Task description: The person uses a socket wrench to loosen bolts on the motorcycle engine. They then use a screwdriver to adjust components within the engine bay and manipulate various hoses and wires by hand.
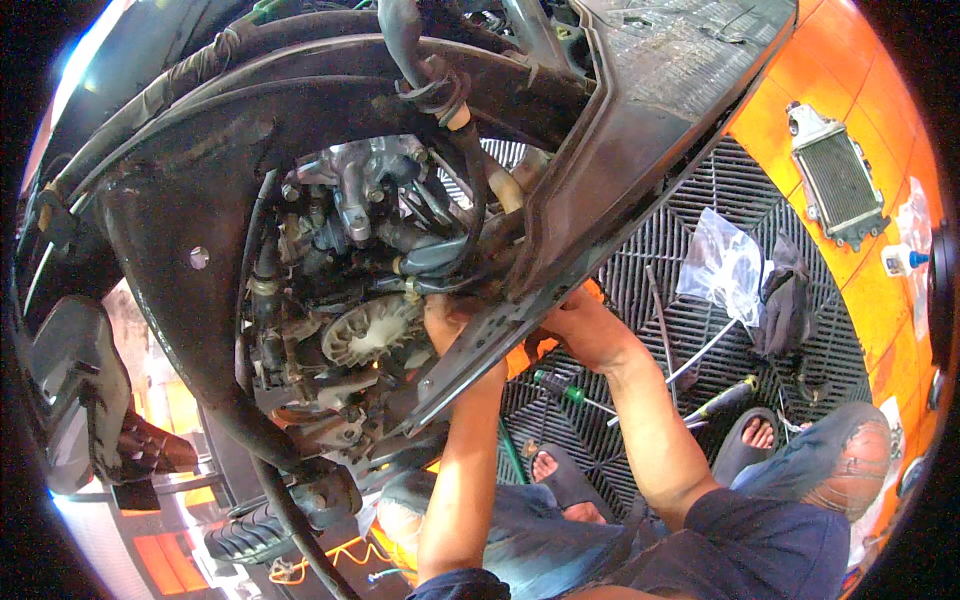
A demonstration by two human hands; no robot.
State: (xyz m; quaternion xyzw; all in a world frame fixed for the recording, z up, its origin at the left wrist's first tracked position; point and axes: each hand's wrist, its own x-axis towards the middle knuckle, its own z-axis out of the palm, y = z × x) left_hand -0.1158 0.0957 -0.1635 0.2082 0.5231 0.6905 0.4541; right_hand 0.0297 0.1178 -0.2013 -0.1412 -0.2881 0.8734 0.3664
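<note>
The engine (360,195) of a scooter shows through an opening in the black body frame (190,230). My left hand (443,325) reaches in under the slanted black panel (640,180), close to a pale finned fan wheel (372,332) and below a black rubber hose (440,262). Its fingers are hidden behind the panel and engine parts. On the panel's other side, my right hand (587,332) is bent inward at the lower edge, its fingers curled closed. What they grip is hidden by the panel. Beneath that hand lies a green-handled screwdriver (560,387) on the mat.
A black ribbed mat (640,245) covers the floor, edged by orange tiles (865,90). On it lie a clear plastic bag (718,265), a black cloth (787,300) and a yellow-and-black-handled tool (725,400). A small radiator (840,180) and a white bottle (897,261) are farther right.
</note>
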